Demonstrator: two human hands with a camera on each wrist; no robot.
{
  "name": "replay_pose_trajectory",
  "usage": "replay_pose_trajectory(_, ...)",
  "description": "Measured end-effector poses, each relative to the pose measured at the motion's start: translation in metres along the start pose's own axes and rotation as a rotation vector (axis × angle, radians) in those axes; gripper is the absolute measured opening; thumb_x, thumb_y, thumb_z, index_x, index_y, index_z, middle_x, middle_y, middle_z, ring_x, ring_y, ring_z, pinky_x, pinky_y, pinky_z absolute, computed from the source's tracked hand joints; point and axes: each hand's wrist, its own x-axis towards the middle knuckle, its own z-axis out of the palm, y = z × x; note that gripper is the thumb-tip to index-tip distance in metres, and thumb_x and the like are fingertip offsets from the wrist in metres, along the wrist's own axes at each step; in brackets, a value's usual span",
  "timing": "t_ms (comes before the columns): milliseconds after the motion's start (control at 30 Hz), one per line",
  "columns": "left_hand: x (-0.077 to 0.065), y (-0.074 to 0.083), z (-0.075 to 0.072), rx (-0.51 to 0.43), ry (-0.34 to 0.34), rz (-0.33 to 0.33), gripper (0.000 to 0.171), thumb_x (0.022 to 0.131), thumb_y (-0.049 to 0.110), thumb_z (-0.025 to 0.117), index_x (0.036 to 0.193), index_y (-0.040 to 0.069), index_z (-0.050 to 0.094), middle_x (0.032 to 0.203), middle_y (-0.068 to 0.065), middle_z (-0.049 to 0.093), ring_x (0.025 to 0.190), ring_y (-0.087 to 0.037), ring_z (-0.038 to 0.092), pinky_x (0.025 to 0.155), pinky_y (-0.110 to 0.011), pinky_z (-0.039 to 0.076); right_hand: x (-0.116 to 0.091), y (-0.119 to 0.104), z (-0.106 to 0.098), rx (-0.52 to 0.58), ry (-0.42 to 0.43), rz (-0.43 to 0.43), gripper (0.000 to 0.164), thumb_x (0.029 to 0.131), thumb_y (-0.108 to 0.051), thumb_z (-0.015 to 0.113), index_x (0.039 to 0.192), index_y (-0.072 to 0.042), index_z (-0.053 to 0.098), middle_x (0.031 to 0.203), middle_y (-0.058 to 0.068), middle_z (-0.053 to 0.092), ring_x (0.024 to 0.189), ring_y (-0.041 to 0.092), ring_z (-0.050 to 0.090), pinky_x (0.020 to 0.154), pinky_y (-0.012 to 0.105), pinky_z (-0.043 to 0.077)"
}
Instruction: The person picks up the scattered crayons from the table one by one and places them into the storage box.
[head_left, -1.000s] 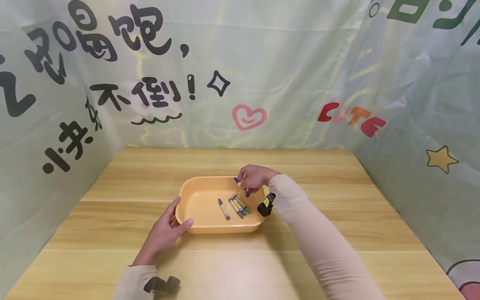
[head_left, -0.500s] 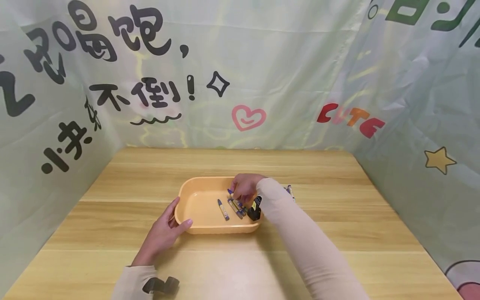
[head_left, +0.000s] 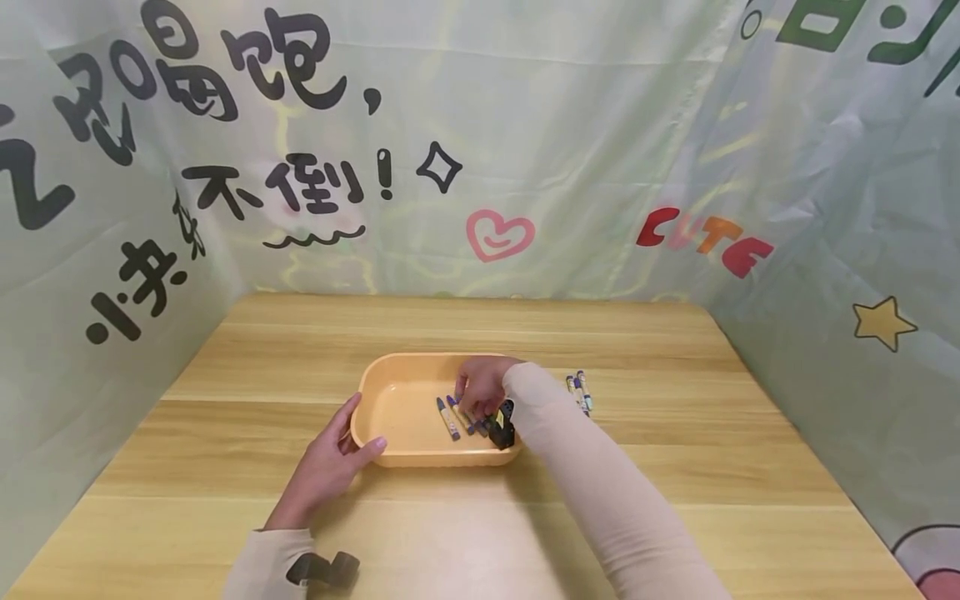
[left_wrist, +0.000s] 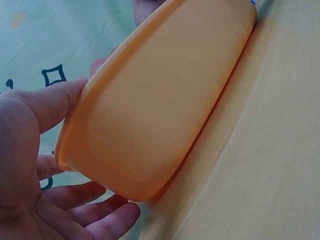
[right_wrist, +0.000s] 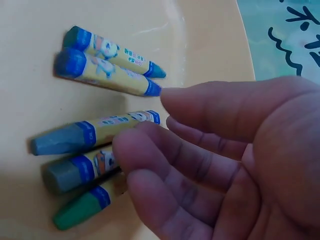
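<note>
My left hand (head_left: pixel 330 458) grips the left end of an orange plastic tray (head_left: pixel 390 457), thumb over the rim and fingers against the outer wall, as the left wrist view also shows. Inside, several oil pastels with blue-banded wrappers lie on the floor. A blue pastel (right_wrist: pixel 107 72) rests beside a teal pastel (right_wrist: pixel 115 47). My right hand (head_left: pixel 483 387) reaches into the tray's right half, thumb tip right at the blue pastel's pointed end. Its loosely bent fingers hang over a grey-blue pastel (right_wrist: pixel 65 139), a grey pastel (right_wrist: pixel 65 175) and a green pastel (right_wrist: pixel 80 207), partly hiding them.
Several more pastels (head_left: pixel 579 392) lie on the wooden table (head_left: pixel 637 467), to the right of the tray beyond the right sleeve (head_left: pixel 592 467). Printed cloth walls (head_left: pixel 585 150) enclose the table at the back and sides.
My right hand has come down and left into the tray with the blue pastel and let it go beside the teal one. The pastels on the table have come into view. The left hand stays put.
</note>
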Motion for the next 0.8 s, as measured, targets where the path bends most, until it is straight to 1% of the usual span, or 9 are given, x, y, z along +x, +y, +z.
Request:
replay_pose_trajectory(100, 0.0, 0.0, 0.0, 0.0, -0.004, 0.0, 0.09, 0.087, 0.026, 0.074, 0.155, 0.008, 0.018, 0.156, -0.018, 0.025, 0.137, -0.031, 0.035, 0.105, -0.035, 0.037, 0.0, 0.0, -0.003, -0.002, -0.005, -0.024, 0.013, 0.087, 0.004, 0.059, 0.097, -0.004, 0.055, 0.071, 0.008, 0.059, 0.059, 0.016, 0.056, 0.052, 0.023, 0.048)
replay_pose_trajectory(200, 0.001, -0.001, 0.0, -0.001, -0.006, 0.002, 0.09, 0.088, 0.026, 0.074, 0.155, 0.008, 0.018, 0.156, -0.019, 0.025, 0.137, -0.032, 0.035, 0.105, -0.035, 0.037, 0.001, 0.002, -0.008, -0.005, -0.002, -0.042, 0.011, 0.088, 0.003, 0.059, 0.097, -0.003, 0.056, 0.074, 0.009, 0.06, 0.061, 0.017, 0.057, 0.053, 0.025, 0.052)
replay_pose_trajectory(333, 0.0, 0.0, -0.001, -0.003, -0.007, -0.003, 0.09, 0.088, 0.026, 0.074, 0.155, 0.008, 0.017, 0.156, -0.02, 0.024, 0.137, -0.033, 0.034, 0.105, -0.035, 0.037, -0.003, 0.004, -0.019, -0.031, 0.035, -0.058, 0.008, 0.092, -0.007, 0.063, 0.098, -0.004, 0.058, 0.078, 0.009, 0.061, 0.065, 0.018, 0.06, 0.056, 0.025, 0.054)
replay_pose_trajectory(533, -0.001, 0.002, -0.002, -0.017, -0.008, -0.021, 0.09, 0.088, 0.025, 0.074, 0.156, 0.008, 0.016, 0.156, -0.019, 0.024, 0.137, -0.033, 0.034, 0.105, -0.035, 0.037, -0.018, 0.008, -0.038, -0.059, 0.102, -0.114, 0.011, 0.095, -0.014, 0.061, 0.102, -0.005, 0.058, 0.086, 0.008, 0.061, 0.069, 0.019, 0.064, 0.058, 0.025, 0.054)
replay_pose_trajectory(700, -0.001, 0.003, -0.002, 0.002, -0.008, -0.015, 0.09, 0.089, 0.026, 0.073, 0.156, 0.007, 0.016, 0.156, -0.021, 0.023, 0.137, -0.034, 0.034, 0.105, -0.036, 0.037, -0.033, 0.019, -0.054, -0.01, 0.148, -0.163, 0.015, 0.098, -0.015, 0.059, 0.104, -0.003, 0.056, 0.086, 0.01, 0.061, 0.067, 0.017, 0.063, 0.057, 0.026, 0.052)
replay_pose_trajectory(800, 0.0, 0.003, -0.001, 0.007, -0.01, -0.014, 0.09, 0.089, 0.026, 0.073, 0.156, 0.007, 0.016, 0.156, -0.021, 0.023, 0.137, -0.034, 0.034, 0.105, -0.036, 0.037, -0.041, 0.029, -0.064, 0.055, 0.176, -0.185, 0.016, 0.098, -0.015, 0.057, 0.105, -0.001, 0.055, 0.088, 0.012, 0.062, 0.069, 0.018, 0.064, 0.059, 0.027, 0.053)
